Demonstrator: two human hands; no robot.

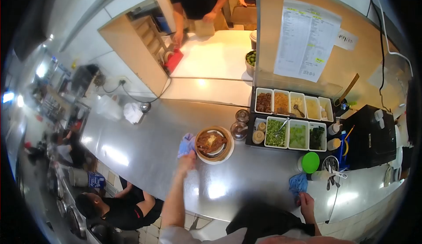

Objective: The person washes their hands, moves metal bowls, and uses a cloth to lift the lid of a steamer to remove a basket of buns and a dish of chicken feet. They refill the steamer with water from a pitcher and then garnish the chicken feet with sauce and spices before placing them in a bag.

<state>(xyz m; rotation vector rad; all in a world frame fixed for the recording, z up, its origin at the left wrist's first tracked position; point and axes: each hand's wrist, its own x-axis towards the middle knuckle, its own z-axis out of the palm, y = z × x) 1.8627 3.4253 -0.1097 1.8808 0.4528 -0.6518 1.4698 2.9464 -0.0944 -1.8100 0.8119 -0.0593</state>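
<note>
Roughly mid-counter, head view: a round wooden steamer (229,144) with a dark bowl of topped brown food (211,143) sits on a white plate (222,161), between the far and front edges of the steel counter (149,149).
Left hand (188,161): closed around a lavender cloth (187,144), right against the steamer's left side; the forearm crosses the front edge.
Right hand (306,203): fingers pinched at the lower end of a crumpled blue cloth (298,183), near the front edge, well apart from the steamer.
Open steel: broad to the left of the lavender cloth, toward the counter's left end; also between the plate and the blue cloth, down to the front edge.
Tighter side: two glass jars (238,131) stand just beyond the steamer's right side, next to the black rack (249,137) of white tubs (277,132).
Right part: a green-lidded container (310,162) stands near the blue cloth, short of the black box (369,136).
Far left: a white crumpled bag (133,113) lies near the far edge.
People: one person (125,211) is below the left front edge; another (198,6) works beyond the opening.
</note>
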